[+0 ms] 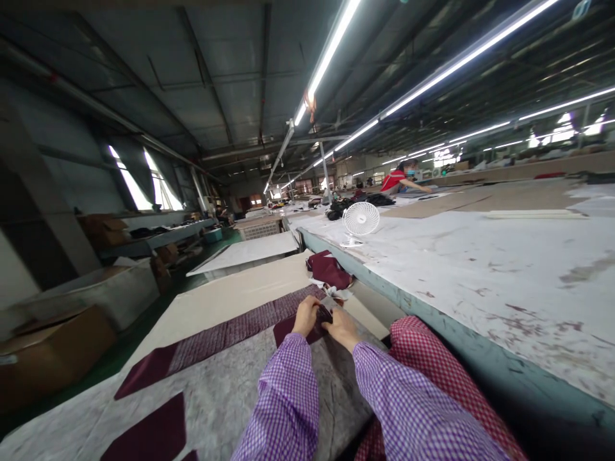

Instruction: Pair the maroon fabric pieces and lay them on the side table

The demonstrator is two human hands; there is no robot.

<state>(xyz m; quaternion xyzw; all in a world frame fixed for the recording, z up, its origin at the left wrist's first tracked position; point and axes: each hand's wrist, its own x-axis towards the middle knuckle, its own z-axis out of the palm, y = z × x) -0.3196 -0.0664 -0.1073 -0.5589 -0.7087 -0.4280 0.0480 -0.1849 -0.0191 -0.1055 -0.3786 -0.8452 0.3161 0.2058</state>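
Note:
My left hand (pixel 306 316) pinches the upper edge of a small maroon fabric piece (pixel 284 329) on the work table. Close beside it, my right hand (pixel 342 329) has thumb and fingers closed at the same piece's right end. Dark folded material shows between the two hands; its details are too small to make out. Just beyond my left hand runs a long strip of overlapping maroon fabric pieces (pixel 230 330). A larger maroon piece (pixel 152 430) lies flat at the front left. Past my hands sits a heap of maroon fabric (pixel 329 269) with white scraps next to it.
A long white-topped table (pixel 461 269) with a raised blue-grey edge runs along my right. On it stands a white fan (pixel 361 219). Red checked cloth (pixel 432 365) hangs by my right arm. Farther off, a person in red (pixel 394 180) leans over a table. Cardboard boxes (pixel 57 355) stand left.

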